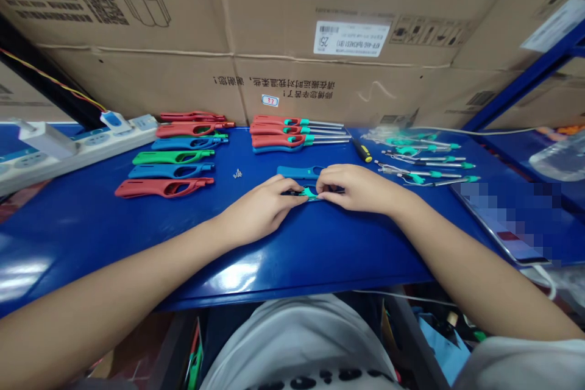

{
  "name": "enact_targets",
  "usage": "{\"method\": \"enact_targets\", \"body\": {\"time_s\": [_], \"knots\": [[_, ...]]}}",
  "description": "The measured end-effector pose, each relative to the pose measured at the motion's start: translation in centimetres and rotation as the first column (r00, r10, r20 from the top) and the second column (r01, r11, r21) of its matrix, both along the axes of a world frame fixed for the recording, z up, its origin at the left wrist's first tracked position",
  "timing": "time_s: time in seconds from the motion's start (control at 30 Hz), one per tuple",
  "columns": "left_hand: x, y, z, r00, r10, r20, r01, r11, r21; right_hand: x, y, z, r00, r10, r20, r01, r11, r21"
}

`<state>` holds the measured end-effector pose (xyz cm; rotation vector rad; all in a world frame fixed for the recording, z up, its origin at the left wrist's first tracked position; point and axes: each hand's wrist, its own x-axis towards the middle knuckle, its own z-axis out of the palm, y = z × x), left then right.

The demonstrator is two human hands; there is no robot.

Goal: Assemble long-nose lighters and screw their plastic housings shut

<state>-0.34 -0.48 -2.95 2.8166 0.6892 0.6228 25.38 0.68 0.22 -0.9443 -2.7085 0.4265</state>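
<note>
My left hand point(265, 206) and my right hand point(359, 189) meet at the middle of the blue table. Both pinch a lighter part with a teal-green piece point(309, 194) between their fingertips, close to the tabletop. The fingers hide most of this part. Just behind them lies a blue lighter handle shell point(297, 172), partly covered by my right fingers. A few small screws point(237, 174) lie to the left of my left hand. Behind my right hand rests a yellow and black screwdriver point(362, 151).
Several red, blue and green handle shells point(171, 170) lie in a column at left. Lighters with metal rods point(299, 131) are stacked at the back. Rod assemblies point(429, 161) lie right, near a phone point(507, 225). A power strip point(91, 143) and cardboard point(274, 24) border the table.
</note>
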Motion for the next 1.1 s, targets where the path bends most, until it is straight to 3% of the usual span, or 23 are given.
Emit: {"method": "enact_targets", "body": {"time_s": [0.17,0.47,0.87,1.1], "knots": [[-0.06,0.26,0.09,1.000,-0.007,0.006,0.007,1.000,0.001,-0.56,-0.21,0.02,0.997,0.004,0.072,-0.012,0.994,0.109],[0.21,0.12,0.10,1.000,-0.010,-0.007,0.010,1.000,0.007,0.30,0.12,0.30,0.997,-0.035,-0.071,0.026,0.992,-0.127],[0.22,0.35,0.11,0.999,-0.033,0.033,0.034,0.999,-0.017,-0.31,-0.26,0.32,0.997,-0.027,0.076,0.028,1.000,0.000],[0.23,0.35,0.10,0.999,-0.025,0.019,0.026,1.000,-0.018,-0.14,-0.10,0.27,1.000,-0.001,0.031,0.001,1.000,-0.005]]}}
